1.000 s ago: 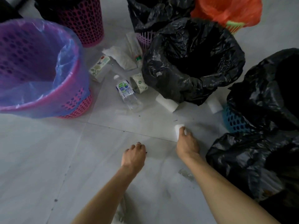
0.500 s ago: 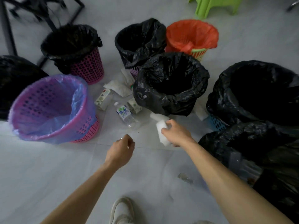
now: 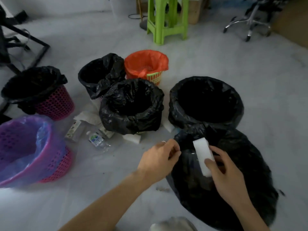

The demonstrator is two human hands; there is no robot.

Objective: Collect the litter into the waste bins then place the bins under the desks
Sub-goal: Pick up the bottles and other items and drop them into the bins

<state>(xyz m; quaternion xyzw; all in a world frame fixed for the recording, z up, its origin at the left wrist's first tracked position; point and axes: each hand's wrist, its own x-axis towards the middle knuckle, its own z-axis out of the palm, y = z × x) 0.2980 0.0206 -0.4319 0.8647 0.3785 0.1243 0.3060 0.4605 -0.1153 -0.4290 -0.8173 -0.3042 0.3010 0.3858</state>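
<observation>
My right hand (image 3: 226, 172) grips a white foam block (image 3: 202, 157) over the mouth of the nearest black-lined bin (image 3: 241, 180). My left hand (image 3: 160, 157) pinches the left rim of that bin's black liner. On the floor between the bins lie a plastic bottle (image 3: 97, 140), small cartons (image 3: 74, 130), white paper (image 3: 86, 116) and another white foam block (image 3: 131, 138). Several lined bins stand around: a purple-lined pink one (image 3: 31, 147), black-lined ones (image 3: 131, 105) (image 3: 205, 100) (image 3: 38, 90) (image 3: 100, 74) and an orange-lined one (image 3: 146, 65).
A green plastic stool (image 3: 166, 20) stands at the back. An office chair base (image 3: 248, 25) is at the far right, a black desk frame (image 3: 21, 39) at the far left. My shoe (image 3: 173, 224) shows at the bottom edge. Bare floor lies to the right of the bins.
My right hand picked the white foam block off the floor and carried it right, over the nearest black bin. My left hand rose and took hold of that bin's liner. The view pulled back.
</observation>
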